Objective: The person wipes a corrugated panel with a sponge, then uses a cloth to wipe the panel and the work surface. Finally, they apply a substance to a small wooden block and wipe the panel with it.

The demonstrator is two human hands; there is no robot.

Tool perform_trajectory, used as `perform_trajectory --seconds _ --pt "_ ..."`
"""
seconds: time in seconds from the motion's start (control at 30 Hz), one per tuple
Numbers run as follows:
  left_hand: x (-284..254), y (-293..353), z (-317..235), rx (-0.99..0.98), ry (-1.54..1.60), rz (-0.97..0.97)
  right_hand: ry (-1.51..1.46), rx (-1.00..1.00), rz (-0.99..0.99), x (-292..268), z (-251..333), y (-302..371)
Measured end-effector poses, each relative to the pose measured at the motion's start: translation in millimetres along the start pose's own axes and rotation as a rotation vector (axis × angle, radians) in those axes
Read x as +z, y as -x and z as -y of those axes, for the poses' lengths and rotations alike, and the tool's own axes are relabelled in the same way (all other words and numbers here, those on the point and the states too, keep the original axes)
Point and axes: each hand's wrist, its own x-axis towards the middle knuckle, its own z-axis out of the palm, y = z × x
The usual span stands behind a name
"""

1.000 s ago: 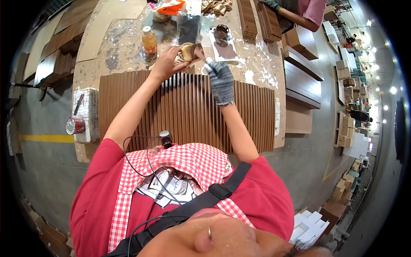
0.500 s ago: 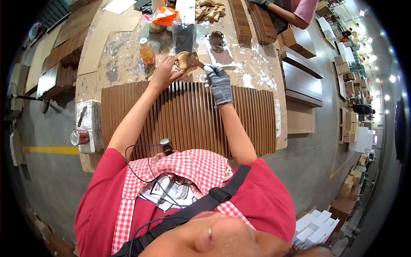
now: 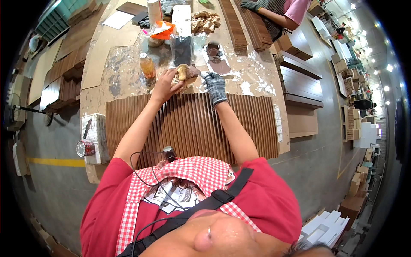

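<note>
My bare left hand [image 3: 164,87] has its fingers curled against a tan, rounded wad [image 3: 181,73] just beyond the row of brown slats; whether it is cloth or putty I cannot make out. My right hand [image 3: 215,87], in a grey striped glove, grips a putty knife [image 3: 193,71] whose brown-smeared blade lies against the wad's right side. The knife's handle is mostly hidden in the glove. Below both hands, many narrow brown slats [image 3: 192,128] lie packed side by side across the table's near part.
A bottle of amber liquid [image 3: 147,66] stands left of the wad. Beyond are an orange bag [image 3: 162,31], crumpled brown paper [image 3: 205,21] and a brown-stained sheet [image 3: 218,62]. A tin [image 3: 85,148] stands at the left edge. Another person's gloved hand [image 3: 250,5] rests on long boards [image 3: 252,25].
The view has shifted, so the table sits lower in the picture. My right hand has turned the knife slightly, its blade now lying flatter beside the wad. My left hand keeps its place there.
</note>
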Motion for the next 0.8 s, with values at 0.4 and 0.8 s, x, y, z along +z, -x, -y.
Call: perform_trajectory --seconds 0.4,0.8 --pt "1.6 0.9 -1.1 0.028 -0.027 -0.02 -0.055 -0.047 -0.065 -0.4 -3.1 -5.1" --pt "0.0 5.4 -0.4 -0.034 -0.037 0.014 0.419 -0.606 0.027 1.8 -27.0 43.0"
